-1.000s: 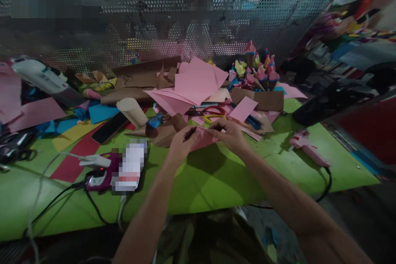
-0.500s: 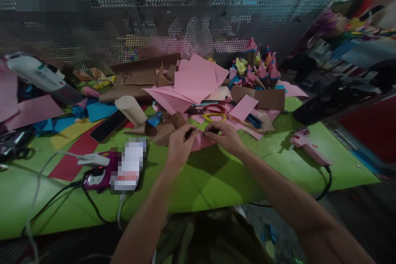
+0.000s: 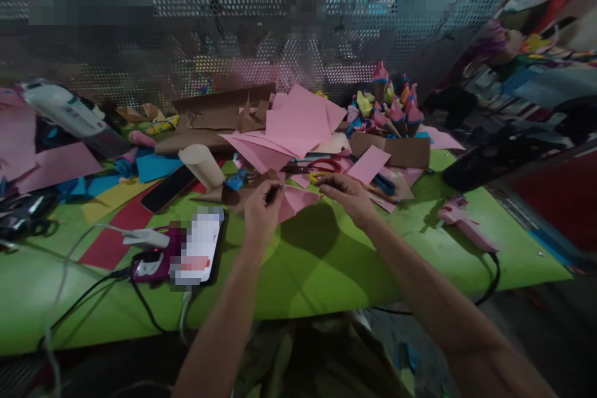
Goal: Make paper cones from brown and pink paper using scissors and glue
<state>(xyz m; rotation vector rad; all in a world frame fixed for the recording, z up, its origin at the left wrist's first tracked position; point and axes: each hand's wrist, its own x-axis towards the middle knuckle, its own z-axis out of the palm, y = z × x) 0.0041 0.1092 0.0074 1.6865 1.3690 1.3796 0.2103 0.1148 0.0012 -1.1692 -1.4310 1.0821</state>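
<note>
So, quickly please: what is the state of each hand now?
Left hand: closed, pinching the pink paper.
Right hand: open, off the paper, fingers spread near the scissors.

1. The small pink sheet (image 3: 298, 199) pinched in the left hand (image 3: 261, 208) is thin matt paper, creased.
2. Under the grip, the green table cover (image 3: 317, 261) looks smooth, with a slight sheen.
3. Just beyond the grip, the scissors (image 3: 317, 168) have glossy red plastic handles.
4. Behind those, the brown pieces (image 3: 219, 113) are dull, rough-looking cardboard.
5. Well to the right of the grip, the glue gun (image 3: 461, 224) is pink plastic.
6. Far behind, the screen (image 3: 233, 43) is perforated metal.
</note>
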